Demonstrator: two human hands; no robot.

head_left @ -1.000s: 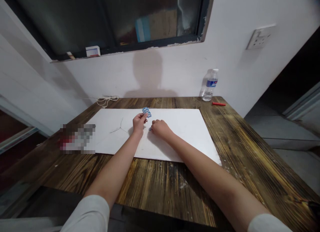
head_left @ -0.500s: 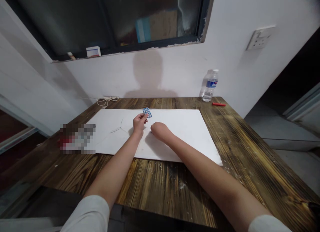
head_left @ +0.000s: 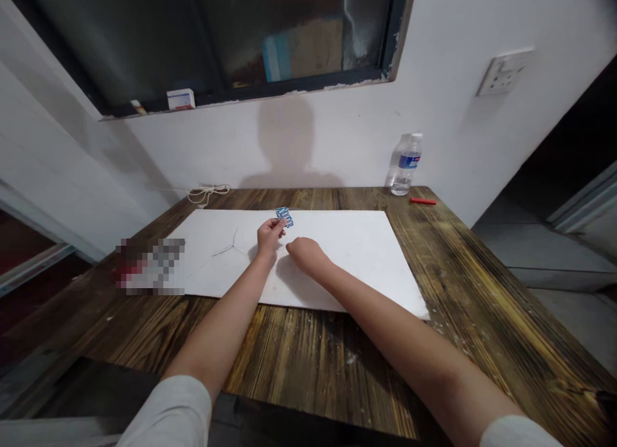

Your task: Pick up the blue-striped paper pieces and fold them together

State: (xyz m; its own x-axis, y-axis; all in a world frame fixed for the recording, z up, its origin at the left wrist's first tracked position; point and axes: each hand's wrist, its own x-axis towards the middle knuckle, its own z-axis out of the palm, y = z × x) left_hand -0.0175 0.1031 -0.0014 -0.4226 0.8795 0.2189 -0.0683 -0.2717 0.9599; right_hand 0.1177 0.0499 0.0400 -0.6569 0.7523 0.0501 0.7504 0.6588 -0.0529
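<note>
The left hand (head_left: 268, 237) pinches a small flat blue-and-white object (head_left: 284, 217) above a white sheet (head_left: 347, 254) on the dark-grained wooden desk (head_left: 463, 292). The right hand (head_left: 306, 254) curls on the sheet, its grip hidden. A clear plastic water bottle (head_left: 406, 165) stands by a white wall (head_left: 216, 151).

A white rectangular sheet (head_left: 347, 254) is lying on a brown wooden table (head_left: 463, 292), and a small blue-and-white object (head_left: 284, 217) is being pinched in the person's left hand (head_left: 268, 236) above the sheet's far half, while the right hand (head_left: 306, 254) is resting on the sheet just to its right. Behind the sheet, a clear plastic water bottle (head_left: 406, 165) is standing near the table's far right corner, with a thin red stick (head_left: 423, 201) lying to its right. A white coiled cord (head_left: 207, 191) is lying behind the sheet's left end, and a white square wall socket (head_left: 504, 74) is sitting on a white plaster wall (head_left: 434, 132), right of a dark-framed glass window (head_left: 193, 35).
</note>
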